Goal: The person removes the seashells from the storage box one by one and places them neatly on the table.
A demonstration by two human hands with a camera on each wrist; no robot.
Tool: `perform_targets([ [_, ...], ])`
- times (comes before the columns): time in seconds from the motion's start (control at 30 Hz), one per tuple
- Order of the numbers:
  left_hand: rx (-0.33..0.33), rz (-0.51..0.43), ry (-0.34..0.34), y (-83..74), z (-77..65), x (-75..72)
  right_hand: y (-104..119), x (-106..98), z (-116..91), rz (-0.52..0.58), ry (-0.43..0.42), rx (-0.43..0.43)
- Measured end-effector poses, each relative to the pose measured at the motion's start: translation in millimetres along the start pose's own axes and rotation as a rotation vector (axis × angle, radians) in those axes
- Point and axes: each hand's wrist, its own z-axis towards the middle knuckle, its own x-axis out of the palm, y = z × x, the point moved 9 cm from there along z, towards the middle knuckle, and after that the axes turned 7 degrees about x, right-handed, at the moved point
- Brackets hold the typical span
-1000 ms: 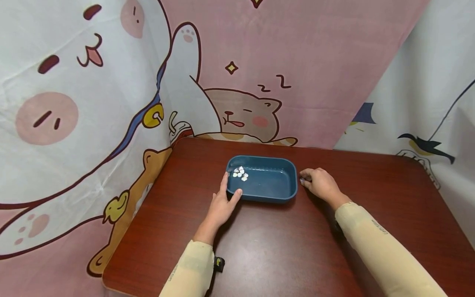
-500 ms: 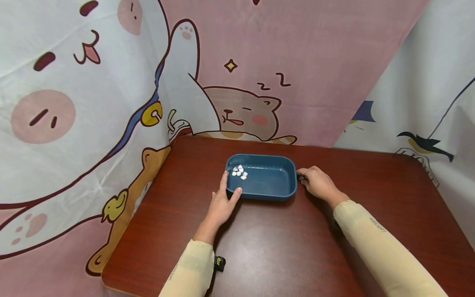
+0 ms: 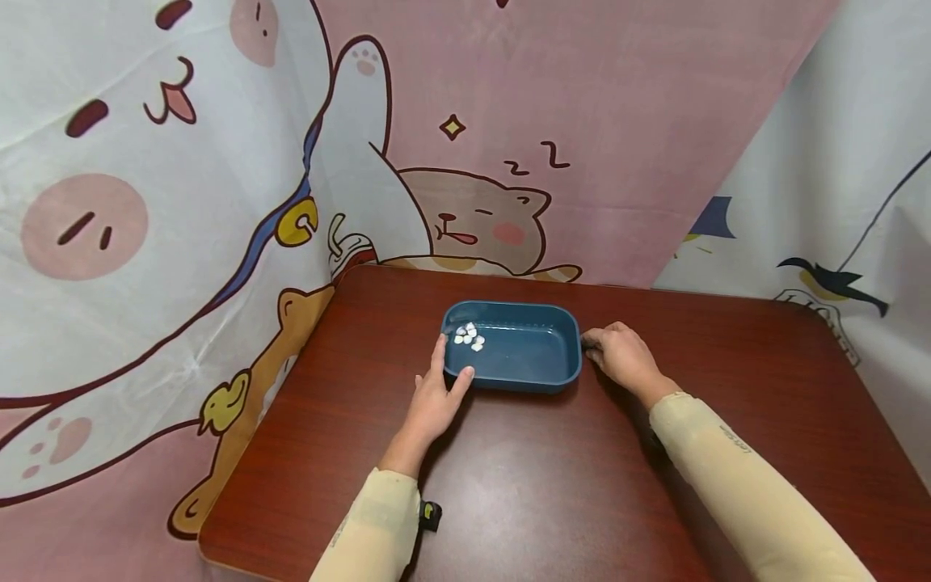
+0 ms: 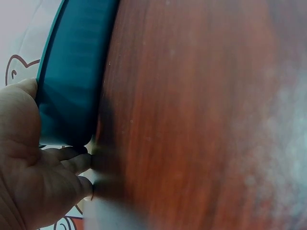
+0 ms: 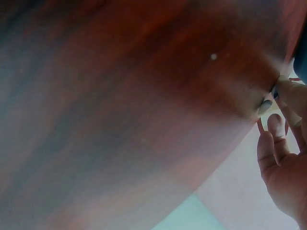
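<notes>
A dark blue rectangular tray [image 3: 520,380] stands on the brown table, with several small white pebble-like pieces [image 3: 469,335] at its left end. My left hand [image 3: 434,404] holds its near left corner, thumb at the near rim and fingers along the left side. In the left wrist view the thumb lies at the tray's [image 4: 74,72] rim. Just off the right end, my right hand [image 3: 621,356] reaches down to the tabletop. Its fingertips pinch a small dark pebble-like piece [image 5: 275,91]; a greyer piece [image 5: 265,106] lies close beside it.
The table [image 3: 524,469] has a rounded far left corner and meets a cartoon-printed cloth [image 3: 618,121] at the back. The same cloth hangs along the left side. A black strap [image 3: 431,516] shows at the left wrist.
My right hand has shifted slightly left, closer to the tray's end, and its fingers now cover more of the dark pieces. The left hand keeps its place on the tray; the view tilts slightly.
</notes>
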Motion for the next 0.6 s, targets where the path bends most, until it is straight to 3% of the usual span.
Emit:
perform_targets([
  [0.2, 0.021, -0.014, -0.052, 12.6, 4.4, 6.7, 2.6, -4.0, -2.6, -0.014, -0.045, -0.034],
  [0.37, 0.001, -0.032, -0.024, 2.7, 0.7, 2.1, 2.1, -5.2, -3.0, -0.012, -0.031, -0.023],
  [0.5, -0.002, -0.004, -0.008, -0.1, -0.3, 1.7, -1.4, -14.1, 1.0, 0.063, -0.016, 0.081],
  [0.6, 0.014, -0.002, -0.021, 0.6, -0.2, 1.2, 4.0, -36.8, 7.3, 0.18, -0.096, 0.17],
])
